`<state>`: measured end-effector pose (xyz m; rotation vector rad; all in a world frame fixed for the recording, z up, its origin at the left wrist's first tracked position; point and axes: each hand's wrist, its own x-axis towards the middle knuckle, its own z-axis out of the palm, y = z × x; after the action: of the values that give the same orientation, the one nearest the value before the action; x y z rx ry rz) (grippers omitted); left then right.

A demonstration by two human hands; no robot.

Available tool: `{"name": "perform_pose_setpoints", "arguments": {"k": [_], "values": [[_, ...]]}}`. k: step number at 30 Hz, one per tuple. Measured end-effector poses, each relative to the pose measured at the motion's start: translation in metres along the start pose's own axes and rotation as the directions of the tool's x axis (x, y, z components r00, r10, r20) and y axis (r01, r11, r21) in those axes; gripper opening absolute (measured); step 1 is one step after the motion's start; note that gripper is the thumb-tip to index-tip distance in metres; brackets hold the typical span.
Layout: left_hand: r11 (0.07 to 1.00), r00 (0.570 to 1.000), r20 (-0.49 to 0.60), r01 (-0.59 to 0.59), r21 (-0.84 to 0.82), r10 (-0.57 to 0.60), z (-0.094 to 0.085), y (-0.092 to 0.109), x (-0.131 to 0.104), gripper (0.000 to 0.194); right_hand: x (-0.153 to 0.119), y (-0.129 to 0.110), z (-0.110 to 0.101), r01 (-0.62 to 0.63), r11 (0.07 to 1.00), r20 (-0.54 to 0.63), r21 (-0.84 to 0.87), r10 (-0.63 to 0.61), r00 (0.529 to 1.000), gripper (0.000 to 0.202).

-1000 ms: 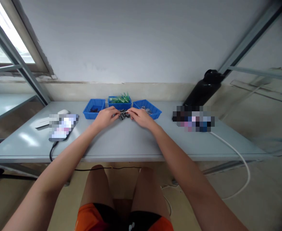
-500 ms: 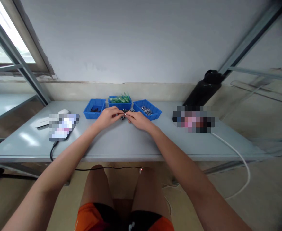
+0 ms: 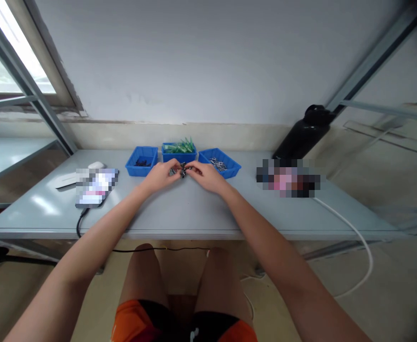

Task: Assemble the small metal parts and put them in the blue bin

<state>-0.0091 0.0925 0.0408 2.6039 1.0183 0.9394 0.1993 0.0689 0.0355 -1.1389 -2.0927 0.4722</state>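
Note:
My left hand [image 3: 163,176] and my right hand [image 3: 207,176] meet over the middle of the table, fingers curled in and thumbs close to the fingertips. Between them lies a small cluster of dark and silvery metal parts [image 3: 183,170], too small to name. Each hand is closed at the edge of this cluster; what sits in the fingertips cannot be made out. Just behind the hands stand three blue bins: the left bin [image 3: 129,169] has dark small pieces, the middle bin [image 3: 179,156] green strips [image 3: 180,147], and the right bin [image 3: 232,172] thin silvery metal pieces [image 3: 218,164].
On the left of the table [image 3: 190,216] rest a phone [image 3: 96,188] with a black cable and a white case [image 3: 96,165]. At the right a black bottle [image 3: 303,135] leans near a blurred-out object [image 3: 287,180] with a white cable [image 3: 351,223]. A wall rises behind.
My hands have drawn slightly apart from their near-touching fingertips, so more of the metal cluster shows between them. The bins keep their places on the table.

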Motion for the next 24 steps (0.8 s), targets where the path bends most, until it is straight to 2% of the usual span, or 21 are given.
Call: {"name": "perform_pose_setpoints", "arguments": {"k": [3, 13, 20, 24], "values": [[0.997, 0.998, 0.065, -0.030, 0.065, 0.026, 0.0016, -0.0036, -0.0003, 0.015, 0.0000, -0.0009, -0.0012, 0.009, 1.000, -0.049, -0.005, -0.009, 0.999, 0.034], [0.984, 0.991, 0.115, -0.079, 0.156, 0.062, 0.0023, -0.0053, 0.0012, 0.017, -0.0006, -0.0026, -0.0033, -0.019, 1.000, 0.035, 0.002, 0.019, 0.999, 0.026], [0.981, 0.997, 0.008, -0.071, 0.179, 0.071, -0.0019, -0.0071, 0.0021, 0.021, -0.0001, 0.0027, -0.0094, -0.027, 1.000, -0.031, -0.010, 0.026, 0.999, 0.027], [0.979, 0.993, -0.036, -0.101, 0.177, 0.109, -0.0031, -0.0098, 0.0019, 0.022, -0.0001, 0.0047, -0.0095, -0.056, 0.998, 0.009, -0.018, 0.057, 0.998, 0.025]]}}
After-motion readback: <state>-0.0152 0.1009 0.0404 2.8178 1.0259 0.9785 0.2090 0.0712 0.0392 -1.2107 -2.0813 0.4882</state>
